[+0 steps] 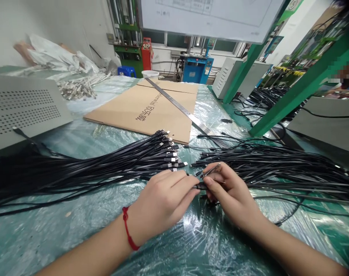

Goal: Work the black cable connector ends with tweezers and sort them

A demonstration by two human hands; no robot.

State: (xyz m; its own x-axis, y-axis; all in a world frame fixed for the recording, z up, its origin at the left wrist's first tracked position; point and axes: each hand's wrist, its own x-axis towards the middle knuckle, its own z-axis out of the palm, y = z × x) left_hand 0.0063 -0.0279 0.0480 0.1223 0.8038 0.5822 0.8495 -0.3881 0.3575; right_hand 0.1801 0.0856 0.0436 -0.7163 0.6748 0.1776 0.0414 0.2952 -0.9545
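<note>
My left hand [163,199], with a red string bracelet at the wrist, pinches the end of a black cable [201,186] at the table's middle front. My right hand [229,191] grips the same cable end from the other side, and another thin cable end [211,170] sticks out between its fingers. A thick bundle of black cables with metal plugs [114,163] fans out to the left. A second spread of black cables [278,165] lies to the right, trailing off the frame.
Clear plastic film covers the green table [76,230]. Behind the cables lie a flat cardboard sheet [145,109] and a long steel ruler [186,111]. A grey perforated metal box [22,105] stands at left, green frame posts [301,84] at right, and a heap of metal parts [76,88] far left.
</note>
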